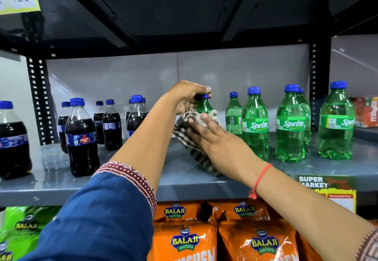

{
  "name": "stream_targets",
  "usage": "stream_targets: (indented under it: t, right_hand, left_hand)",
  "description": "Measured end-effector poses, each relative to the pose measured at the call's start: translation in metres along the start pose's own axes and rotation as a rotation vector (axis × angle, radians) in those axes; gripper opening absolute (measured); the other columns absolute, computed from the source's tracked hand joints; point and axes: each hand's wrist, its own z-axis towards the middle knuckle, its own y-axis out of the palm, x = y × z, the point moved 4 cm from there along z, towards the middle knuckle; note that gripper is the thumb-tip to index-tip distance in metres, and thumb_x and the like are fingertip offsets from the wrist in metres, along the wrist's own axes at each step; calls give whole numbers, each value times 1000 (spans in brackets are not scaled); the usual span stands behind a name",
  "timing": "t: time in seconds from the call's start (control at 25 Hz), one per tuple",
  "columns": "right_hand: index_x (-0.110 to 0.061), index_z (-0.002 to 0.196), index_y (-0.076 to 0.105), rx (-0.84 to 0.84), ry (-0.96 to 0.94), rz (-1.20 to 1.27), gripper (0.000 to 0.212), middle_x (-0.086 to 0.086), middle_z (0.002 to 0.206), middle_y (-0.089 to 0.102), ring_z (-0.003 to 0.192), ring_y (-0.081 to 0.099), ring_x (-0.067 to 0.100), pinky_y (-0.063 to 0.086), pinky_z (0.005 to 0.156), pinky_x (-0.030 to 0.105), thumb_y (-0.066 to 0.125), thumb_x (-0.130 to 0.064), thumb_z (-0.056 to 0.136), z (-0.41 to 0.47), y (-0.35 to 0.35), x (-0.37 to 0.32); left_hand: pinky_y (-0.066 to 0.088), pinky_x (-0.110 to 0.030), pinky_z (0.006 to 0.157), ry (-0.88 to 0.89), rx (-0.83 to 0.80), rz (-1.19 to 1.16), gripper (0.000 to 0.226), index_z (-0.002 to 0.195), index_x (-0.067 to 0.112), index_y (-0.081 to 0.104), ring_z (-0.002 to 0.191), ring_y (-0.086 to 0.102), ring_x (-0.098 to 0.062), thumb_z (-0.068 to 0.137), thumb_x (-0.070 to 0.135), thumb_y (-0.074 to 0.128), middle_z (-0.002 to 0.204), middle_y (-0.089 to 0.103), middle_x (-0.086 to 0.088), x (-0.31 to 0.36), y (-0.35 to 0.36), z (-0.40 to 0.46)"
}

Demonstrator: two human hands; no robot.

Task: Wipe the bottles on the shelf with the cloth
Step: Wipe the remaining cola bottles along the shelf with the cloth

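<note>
Green bottle [204, 107]: upright on the shelf [143, 181], mid-row, straight ahead of both hands, long axis vertical
Left hand [188, 97]: curled over its blue cap and neck from above
Right hand [216, 138]: lower, fingers flat, pressing the checked cloth [184, 133] against the bottle's side
To its right: other green bottles [255, 129], capped, full
To its left: cola bottles [81, 138], capped, dark drink inside
Likely stroke: along the vertical axis

The left hand [187, 97] grips a green bottle [204, 107] by its cap while the right hand [214, 138] presses a striped cloth [189, 138] flat against it on the grey shelf [143, 179].
</note>
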Motion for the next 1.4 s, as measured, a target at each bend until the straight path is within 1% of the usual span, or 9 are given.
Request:
stream_targets:
  t: [0.12,0.6,0.84,0.96,1.04,1.12,1.24,1.32,1.4]
  right_hand:
    - [-16,142,11,58,105,38,61,2,156,3,141,-5,29,39,99,44,38,-2,89,6,-12,9]
    - [-19,140,24,5,55,117,73,-1,154,16,141,2,27,53,84,43,45,13,78,-10,2,1]
    - [-17,126,50,-36,13,287,62,0,141,46,120,42,30,46,93,47,45,16,74,-21,-12,-2]
    - [-24,118,57,-47,89,350,64,-1,137,50,121,47,25,43,100,41,43,17,71,-29,-31,0]
    - [-27,108,63,-44,141,444,62,-3,132,54,119,50,21,42,101,40,45,18,69,-35,-49,2]
    - [-26,94,65,-35,149,597,53,-5,122,58,112,52,13,42,98,28,52,18,68,-40,-69,1]
    - [-37,79,55,-98,147,709,49,-8,104,56,93,48,-8,35,80,1,65,10,68,-44,-96,-1]
    - [-37,76,50,-145,145,775,46,0,104,57,83,52,-5,42,71,10,69,4,67,-45,-104,-3]
    - [-37,80,48,-262,135,962,49,14,109,61,86,63,22,53,71,36,69,6,69,-47,-108,-13]
  left_hand:
    - [52,-34,81,-29,9,-25,19,94,-4,64,77,62,-23,81,10,61,85,66,-9,-1,1,1]
    - [53,-23,66,-6,-9,-7,6,81,5,62,70,62,-14,82,11,60,80,65,-7,-2,1,3]
    - [52,-24,70,13,24,-12,5,81,7,63,73,61,-16,80,11,63,79,64,-7,-1,4,5]
    - [46,-23,73,238,205,217,16,85,4,69,79,58,-13,81,16,60,87,68,-5,9,1,-5]
    - [42,-18,59,465,314,532,33,79,1,69,58,52,-3,82,32,57,78,67,-7,24,-1,-31]
    - [37,-21,53,494,203,693,62,78,-1,67,54,45,-10,75,59,51,70,56,-9,29,-5,-61]
    - [50,-32,80,262,-199,695,79,97,7,66,80,62,-25,60,76,50,92,68,-9,10,-16,-104]
    - [49,-33,85,140,-382,569,64,115,21,60,89,63,-22,61,55,63,103,67,-8,-8,-18,-128]
    - [43,-35,79,97,-402,386,56,118,17,58,80,57,-17,64,27,70,90,63,-10,-23,-18,-140]
